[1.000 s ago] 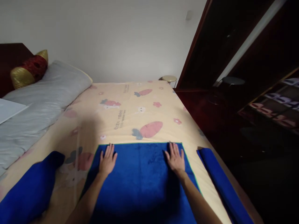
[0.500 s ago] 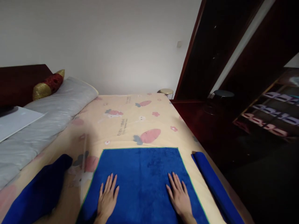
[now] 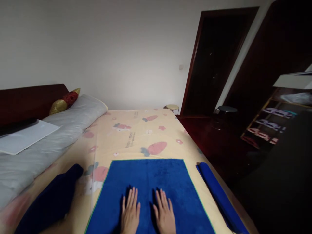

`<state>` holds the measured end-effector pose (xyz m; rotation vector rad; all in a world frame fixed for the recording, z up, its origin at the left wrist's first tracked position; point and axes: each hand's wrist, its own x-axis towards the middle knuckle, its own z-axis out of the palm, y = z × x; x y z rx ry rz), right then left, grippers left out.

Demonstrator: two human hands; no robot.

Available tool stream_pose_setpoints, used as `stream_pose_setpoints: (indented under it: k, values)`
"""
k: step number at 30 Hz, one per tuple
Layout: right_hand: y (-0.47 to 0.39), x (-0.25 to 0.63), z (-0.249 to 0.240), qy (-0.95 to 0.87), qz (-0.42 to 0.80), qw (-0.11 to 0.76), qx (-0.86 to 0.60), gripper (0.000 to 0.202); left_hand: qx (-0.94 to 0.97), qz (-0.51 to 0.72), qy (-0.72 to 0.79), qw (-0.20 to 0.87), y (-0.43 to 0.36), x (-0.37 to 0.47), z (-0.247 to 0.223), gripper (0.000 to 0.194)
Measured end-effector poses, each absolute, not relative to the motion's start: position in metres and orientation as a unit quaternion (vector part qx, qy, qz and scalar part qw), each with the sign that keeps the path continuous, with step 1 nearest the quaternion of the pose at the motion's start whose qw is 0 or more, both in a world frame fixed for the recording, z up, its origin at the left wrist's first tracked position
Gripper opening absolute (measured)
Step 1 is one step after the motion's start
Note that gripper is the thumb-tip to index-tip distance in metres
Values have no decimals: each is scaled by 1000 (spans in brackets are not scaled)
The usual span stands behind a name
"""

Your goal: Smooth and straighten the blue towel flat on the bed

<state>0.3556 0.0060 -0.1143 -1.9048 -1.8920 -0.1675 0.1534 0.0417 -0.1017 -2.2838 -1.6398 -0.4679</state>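
The bed (image 3: 146,130), under a cream sheet printed with carrots and flowers, stretched away ahead of both hands and filled most of the view. Off to the far left of the hands lay a long grey pillow (image 3: 48,136), with a red and gold cushion (image 3: 64,100) at its far end and a white board (image 3: 24,139) resting on it.

Directly under the hands the blue towel (image 3: 146,182) was spread flat on the sheet, its green-trimmed far edge well ahead of the fingertips. To the left of the left hand a dark blue cloth (image 3: 51,201) lay in a loose heap; to the right of the right hand a rolled blue towel (image 3: 216,195) ran along the edge of the bed.

The left hand (image 3: 130,213) and the right hand (image 3: 164,214) both pressed palm-down on the middle of the spread towel, fingers straight and slightly splayed, gripping nothing (flat contact only). They lay side by side, just apart.

Half a second earlier the hands had been wide apart, each near a side edge of the towel; since then they had slid inward to meet near its centre line. The view had also tipped upward, showing more of the wall and the dark doorway (image 3: 214,65) beyond the bed.
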Motion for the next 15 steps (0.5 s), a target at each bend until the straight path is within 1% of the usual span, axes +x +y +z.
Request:
stream_pose_setpoints:
  k: [3, 7, 11, 15]
  values:
    - [5, 320, -131, -733, -64, 249, -630, 59, -821, -150, -541, 105, 27, 188, -125, 63]
    - [1, 328, -150, -740, -94, 270, -608, 65, -834, -126, -537, 37, 20, 184, -138, 58]
    - [-8, 371, -160, -700, -114, 275, -649, 68, -803, -108, -586, 0, 23, 137, -130, 51]
    - [-37, 428, -165, -614, -114, 273, -732, 61, -727, -77, -681, 22, 16, 67, -125, 53]
